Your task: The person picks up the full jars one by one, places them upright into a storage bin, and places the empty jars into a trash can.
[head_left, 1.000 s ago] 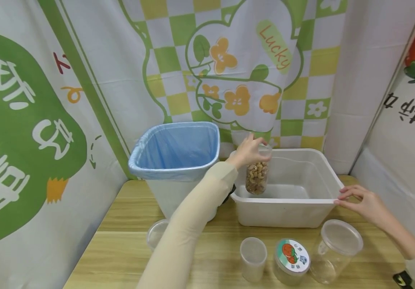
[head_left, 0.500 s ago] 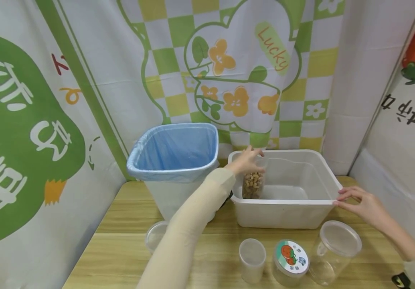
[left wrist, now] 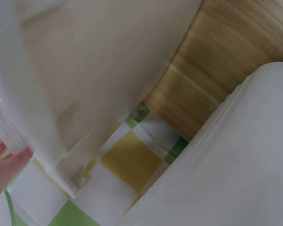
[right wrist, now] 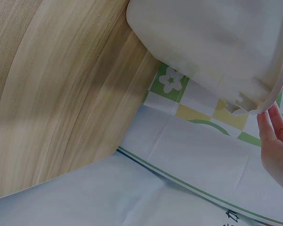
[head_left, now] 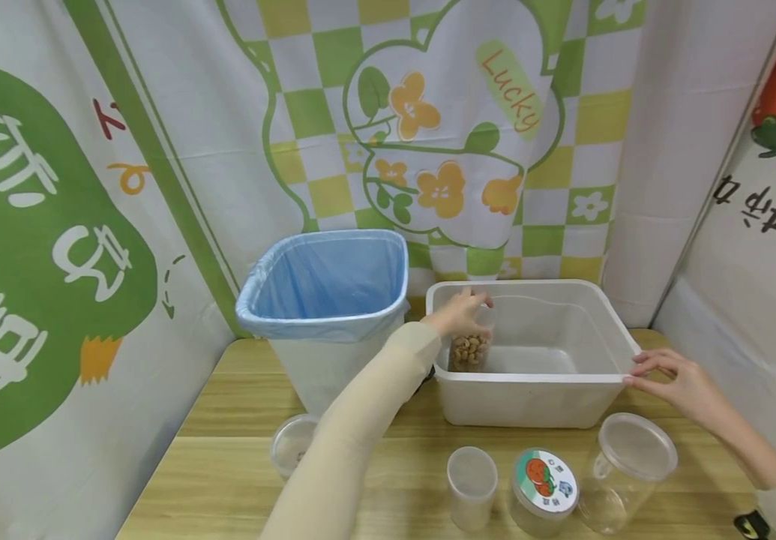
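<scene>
My left hand [head_left: 460,313] grips a clear plastic jar of cashews [head_left: 470,351] by its upper part, inside the left end of a white plastic tub [head_left: 529,401]. The tub's front wall hides the jar's base, so I cannot tell whether it touches the bottom. In the left wrist view, only the fingers [left wrist: 9,165] and a strip of the clear jar [left wrist: 4,117] show at the left edge. My right hand [head_left: 687,382] pinches the tub's rim at its front right corner. The right wrist view shows its fingertips [right wrist: 269,115] against that rim.
A bin with a blue liner [head_left: 327,319] stands left of the tub. In front are a small clear cup [head_left: 472,487], a jar with a tomato-printed lid [head_left: 544,484] and a large clear jar [head_left: 620,480]. Another clear container [head_left: 289,442] is partly behind my left sleeve.
My left hand has lowered the cashew jar into the tub and shifted it slightly left. My right hand has stayed at the tub's corner.
</scene>
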`<action>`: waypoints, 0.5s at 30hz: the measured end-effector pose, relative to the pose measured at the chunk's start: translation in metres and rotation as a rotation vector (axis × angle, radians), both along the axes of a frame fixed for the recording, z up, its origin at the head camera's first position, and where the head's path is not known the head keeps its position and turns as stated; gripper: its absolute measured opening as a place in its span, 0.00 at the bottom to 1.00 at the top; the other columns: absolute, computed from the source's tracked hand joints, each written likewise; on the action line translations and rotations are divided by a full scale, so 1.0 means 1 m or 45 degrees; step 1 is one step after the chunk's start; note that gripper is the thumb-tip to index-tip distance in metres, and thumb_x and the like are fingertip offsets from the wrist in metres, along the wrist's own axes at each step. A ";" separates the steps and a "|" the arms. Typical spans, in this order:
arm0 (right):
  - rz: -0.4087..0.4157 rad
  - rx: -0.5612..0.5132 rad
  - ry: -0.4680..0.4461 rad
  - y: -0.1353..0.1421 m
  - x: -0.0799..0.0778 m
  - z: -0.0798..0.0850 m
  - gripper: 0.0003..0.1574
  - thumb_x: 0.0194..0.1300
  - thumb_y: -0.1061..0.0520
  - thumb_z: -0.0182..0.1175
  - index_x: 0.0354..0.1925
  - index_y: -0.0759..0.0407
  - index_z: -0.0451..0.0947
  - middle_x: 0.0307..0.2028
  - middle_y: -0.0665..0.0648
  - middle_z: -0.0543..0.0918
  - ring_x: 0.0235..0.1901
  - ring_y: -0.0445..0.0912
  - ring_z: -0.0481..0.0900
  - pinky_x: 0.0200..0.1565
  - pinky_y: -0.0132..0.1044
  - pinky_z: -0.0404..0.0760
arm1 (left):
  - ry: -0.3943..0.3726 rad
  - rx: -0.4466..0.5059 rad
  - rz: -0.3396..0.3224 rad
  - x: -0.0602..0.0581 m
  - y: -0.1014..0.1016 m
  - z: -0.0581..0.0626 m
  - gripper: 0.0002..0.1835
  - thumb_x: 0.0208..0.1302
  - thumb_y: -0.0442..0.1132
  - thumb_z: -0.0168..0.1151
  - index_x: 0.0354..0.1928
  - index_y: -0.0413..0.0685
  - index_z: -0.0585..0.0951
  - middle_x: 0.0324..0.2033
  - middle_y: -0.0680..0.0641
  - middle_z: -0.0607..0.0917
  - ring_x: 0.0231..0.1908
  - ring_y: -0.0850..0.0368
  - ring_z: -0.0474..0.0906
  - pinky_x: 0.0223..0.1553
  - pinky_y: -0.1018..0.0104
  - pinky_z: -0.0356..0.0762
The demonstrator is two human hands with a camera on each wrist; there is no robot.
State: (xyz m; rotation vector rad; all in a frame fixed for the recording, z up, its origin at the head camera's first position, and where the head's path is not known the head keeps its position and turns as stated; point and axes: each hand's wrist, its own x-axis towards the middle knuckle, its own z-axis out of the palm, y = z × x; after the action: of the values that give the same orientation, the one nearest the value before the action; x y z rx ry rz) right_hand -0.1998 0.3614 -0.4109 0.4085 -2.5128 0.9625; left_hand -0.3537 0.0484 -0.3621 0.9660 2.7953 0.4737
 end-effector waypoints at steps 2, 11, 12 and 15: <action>-0.003 0.000 -0.002 -0.001 0.001 0.000 0.07 0.45 0.61 0.68 0.26 0.61 0.79 0.36 0.37 0.73 0.42 0.16 0.60 0.41 0.08 0.57 | -0.018 -0.006 -0.005 0.001 -0.001 -0.002 0.31 0.51 0.51 0.63 0.57 0.53 0.67 0.54 0.43 0.63 0.52 0.49 0.65 0.48 0.61 0.68; -0.002 0.000 -0.036 -0.002 0.002 0.002 0.07 0.47 0.60 0.67 0.27 0.62 0.79 0.37 0.40 0.73 0.41 0.17 0.59 0.42 0.07 0.57 | -0.032 0.009 0.024 0.004 -0.009 0.001 0.31 0.50 0.47 0.65 0.56 0.50 0.68 0.56 0.41 0.63 0.55 0.48 0.63 0.53 0.61 0.64; -0.005 0.003 -0.035 -0.002 0.002 0.002 0.07 0.47 0.60 0.67 0.26 0.62 0.79 0.37 0.39 0.72 0.41 0.16 0.59 0.42 0.07 0.57 | -0.026 0.001 0.022 0.004 -0.009 0.001 0.30 0.51 0.47 0.65 0.56 0.50 0.68 0.56 0.41 0.63 0.56 0.48 0.63 0.53 0.61 0.64; -0.003 0.016 -0.038 -0.002 0.001 0.002 0.07 0.48 0.59 0.67 0.27 0.61 0.79 0.38 0.36 0.71 0.42 0.16 0.58 0.41 0.07 0.57 | -0.015 -0.029 0.020 0.005 -0.011 0.003 0.28 0.54 0.47 0.62 0.57 0.49 0.68 0.57 0.40 0.62 0.57 0.47 0.61 0.54 0.61 0.64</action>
State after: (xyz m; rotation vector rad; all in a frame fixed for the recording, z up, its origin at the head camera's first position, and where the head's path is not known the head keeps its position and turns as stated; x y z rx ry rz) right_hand -0.1987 0.3593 -0.4094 0.3981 -2.5468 0.9596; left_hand -0.3485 0.0370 -0.3590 0.9339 2.7937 0.4477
